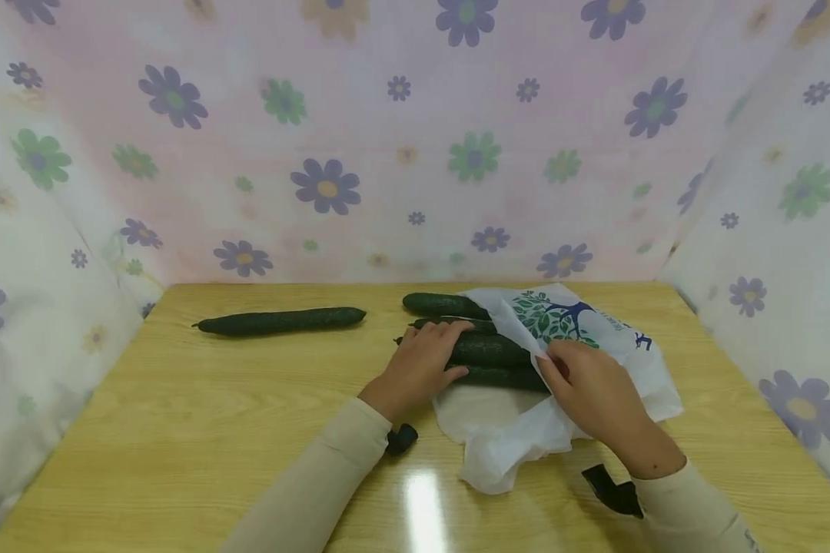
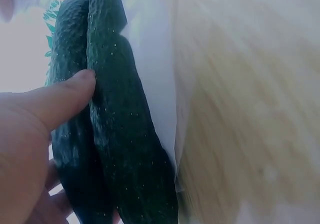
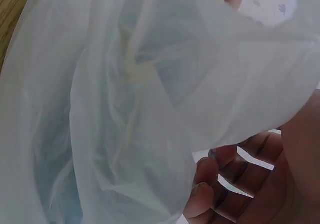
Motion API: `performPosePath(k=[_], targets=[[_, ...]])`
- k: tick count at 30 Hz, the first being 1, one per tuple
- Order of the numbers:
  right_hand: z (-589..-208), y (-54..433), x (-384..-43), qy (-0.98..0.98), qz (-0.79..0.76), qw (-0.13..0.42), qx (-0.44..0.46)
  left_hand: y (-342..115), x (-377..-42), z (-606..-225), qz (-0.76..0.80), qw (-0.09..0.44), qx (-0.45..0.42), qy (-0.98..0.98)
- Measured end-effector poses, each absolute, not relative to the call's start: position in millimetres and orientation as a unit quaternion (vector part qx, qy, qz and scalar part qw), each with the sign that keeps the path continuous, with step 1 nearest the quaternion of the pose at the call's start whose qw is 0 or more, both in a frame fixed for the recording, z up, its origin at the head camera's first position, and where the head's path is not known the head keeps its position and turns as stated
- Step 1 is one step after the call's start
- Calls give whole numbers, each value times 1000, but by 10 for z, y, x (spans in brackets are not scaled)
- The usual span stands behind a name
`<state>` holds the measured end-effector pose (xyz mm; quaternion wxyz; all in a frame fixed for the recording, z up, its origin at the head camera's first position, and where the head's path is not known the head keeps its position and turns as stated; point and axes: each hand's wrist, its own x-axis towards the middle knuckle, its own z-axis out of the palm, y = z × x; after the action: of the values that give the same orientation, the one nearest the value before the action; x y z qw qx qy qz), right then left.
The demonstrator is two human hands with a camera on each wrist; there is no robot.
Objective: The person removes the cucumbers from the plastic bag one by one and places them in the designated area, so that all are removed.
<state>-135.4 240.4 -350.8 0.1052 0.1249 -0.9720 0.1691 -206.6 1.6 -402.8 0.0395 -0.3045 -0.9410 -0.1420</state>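
Observation:
Several dark green cucumbers lie side by side, their right ends inside a white plastic bag [image 1: 615, 330] printed with a tree. My left hand [image 1: 418, 357] lies over their exposed left ends and grips a cucumber [image 1: 491, 351] from above. In the left wrist view, its thumb rests along the groove beside the nearer cucumber [image 2: 120, 108]. With thumb and fingers, my right hand [image 1: 598, 392] pinches the edge of the bag's mouth above the cucumbers. The right wrist view shows the thin bag [image 3: 140, 108] spread in front of curled fingers [image 3: 200, 199].
A single cucumber [image 1: 283, 321] lies apart at the back left of the wooden table [image 1: 214, 430]. The farthest cucumber [image 1: 436, 304] by the bag pokes out beyond my left hand. A flower-printed cloth [image 1: 401, 230] encloses the back and sides. Black pieces [image 1: 612, 491] show beside my sleeves.

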Motion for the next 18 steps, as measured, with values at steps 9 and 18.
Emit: performPosePath(k=[9,18], targets=[[-3512,2413,-1348,-972,168,107,126,93,-1993,-4013,-90,47,-309,-946],[-3513,2408,-1357,-972,166,104,127,136,-1942,-3992,-73,62,-300,-949]])
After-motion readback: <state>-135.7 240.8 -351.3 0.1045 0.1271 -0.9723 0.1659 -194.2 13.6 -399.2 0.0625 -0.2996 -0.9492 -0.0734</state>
